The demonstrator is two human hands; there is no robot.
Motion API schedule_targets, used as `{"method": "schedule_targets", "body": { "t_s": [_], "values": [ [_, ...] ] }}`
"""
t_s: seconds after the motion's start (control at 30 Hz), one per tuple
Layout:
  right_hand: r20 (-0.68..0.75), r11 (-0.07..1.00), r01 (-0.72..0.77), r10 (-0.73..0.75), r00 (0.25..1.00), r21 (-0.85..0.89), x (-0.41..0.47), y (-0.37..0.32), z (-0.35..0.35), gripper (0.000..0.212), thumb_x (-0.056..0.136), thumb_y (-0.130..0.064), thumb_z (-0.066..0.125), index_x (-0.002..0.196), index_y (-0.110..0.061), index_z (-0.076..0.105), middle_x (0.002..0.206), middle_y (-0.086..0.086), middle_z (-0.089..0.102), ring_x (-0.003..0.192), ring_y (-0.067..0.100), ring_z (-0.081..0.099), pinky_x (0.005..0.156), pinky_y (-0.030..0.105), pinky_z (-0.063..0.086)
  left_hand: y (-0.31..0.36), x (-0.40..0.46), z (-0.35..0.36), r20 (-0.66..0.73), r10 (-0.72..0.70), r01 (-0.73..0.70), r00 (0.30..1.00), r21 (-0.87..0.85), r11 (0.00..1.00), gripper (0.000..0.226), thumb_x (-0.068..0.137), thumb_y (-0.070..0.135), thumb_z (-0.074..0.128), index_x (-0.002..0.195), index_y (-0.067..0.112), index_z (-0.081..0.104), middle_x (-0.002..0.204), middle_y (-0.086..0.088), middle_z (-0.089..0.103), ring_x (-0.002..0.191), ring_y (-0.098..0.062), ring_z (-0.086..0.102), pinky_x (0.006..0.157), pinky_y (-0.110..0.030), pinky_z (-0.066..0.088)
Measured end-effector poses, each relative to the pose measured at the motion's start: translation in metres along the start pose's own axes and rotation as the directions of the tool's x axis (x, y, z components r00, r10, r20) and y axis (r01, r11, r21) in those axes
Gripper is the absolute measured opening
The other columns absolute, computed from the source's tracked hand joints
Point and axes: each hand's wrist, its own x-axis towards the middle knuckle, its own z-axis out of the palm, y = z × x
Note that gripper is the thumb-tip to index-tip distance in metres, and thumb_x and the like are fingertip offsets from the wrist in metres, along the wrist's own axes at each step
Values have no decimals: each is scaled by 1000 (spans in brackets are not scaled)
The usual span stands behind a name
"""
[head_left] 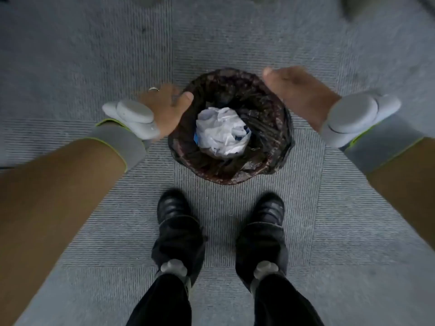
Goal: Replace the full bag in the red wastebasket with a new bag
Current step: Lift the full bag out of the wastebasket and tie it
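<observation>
Both forearms are framing the wastebasket (231,128), its dark bag (270,137) holding crumpled white paper (221,132), left hand (164,109) and right hand (299,90) hovering open-fingered.

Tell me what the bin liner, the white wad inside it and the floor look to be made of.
Bin liner: thin dark plastic film, slightly glossy, judging by its fine crinkles and highlights. White wad: probably crumpled paper, matte with sharp creases; it could be thin plastic, and something blue shows at its edge. Floor: grey carpet tiles, matte, with ribbed pile running in alternating directions.
</observation>
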Motion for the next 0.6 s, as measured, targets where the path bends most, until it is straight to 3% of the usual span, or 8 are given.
{"method": "schedule_targets", "body": {
  "t_s": [0.07,0.13,0.2,0.27,0.33,0.4,0.5,0.6],
  "values": [
    [-81,995,-91,94,992,46,15,25,9,75,76,-72,29,109,-14,64,116,6,68,111,27,59,105,42,36,-12,19,22,-11,-105,104,994,-106,989,72,85,66,16,126,15,45,135,-20,49,125,-42,43,104,-49,33],
    [-86,978,-188,195,977,86,23,60,18,72,85,-67,24,118,-14,61,123,4,62,116,25,55,104,37,35,-22,30,42,28,-206,200,978,-399,895,69,88,64,14,119,18,55,136,-17,51,127,-35,44,109,-48,32],
    [-4,927,-307,315,949,217,30,94,26,88,78,-75,24,131,-10,51,138,13,54,126,33,49,110,47,34,-28,41,56,182,-316,355,931,-650,672,67,87,66,16,92,22,66,112,-14,66,105,-30,59,96,-45,47],
    [71,838,-404,408,910,368,26,116,32,96,63,-84,33,130,-18,54,136,9,58,125,34,52,107,51,38,-34,45,62,279,-326,421,903,-727,543,61,88,64,21,88,23,66,101,-8,67,91,-26,63,85,-40,52],
    [114,748,-433,439,891,504,21,124,37,73,67,-75,48,114,-22,66,118,-2,71,112,22,62,101,45,46,-42,43,64,290,-352,449,890,-688,570,36,93,47,36,81,24,61,96,-5,63,76,-18,59,72,-31,51],
    [31,732,-390,451,892,558,20,124,38,57,70,-57,63,109,-15,67,114,5,72,105,22,66,98,46,50,-46,44,57,179,-398,412,900,-652,637,22,91,29,45,89,15,61,105,-8,58,82,-21,61,75,-32,53],
    [-185,823,-278,412,892,495,15,104,30,48,70,-45,64,102,-10,66,107,16,72,97,34,68,90,53,53,-43,36,35,-35,-380,285,924,-601,747,47,74,42,57,104,6,62,112,-21,65,101,-32,63,92,-50,51],
    [-366,935,-148,267,892,322,8,75,23,32,82,-36,57,100,-11,64,92,9,69,85,27,64,81,40,53,-23,20,18,-247,-246,52,937,-599,799,30,78,39,59,98,16,61,94,-8,65,89,-22,62,85,-36,52]
  ]
}}
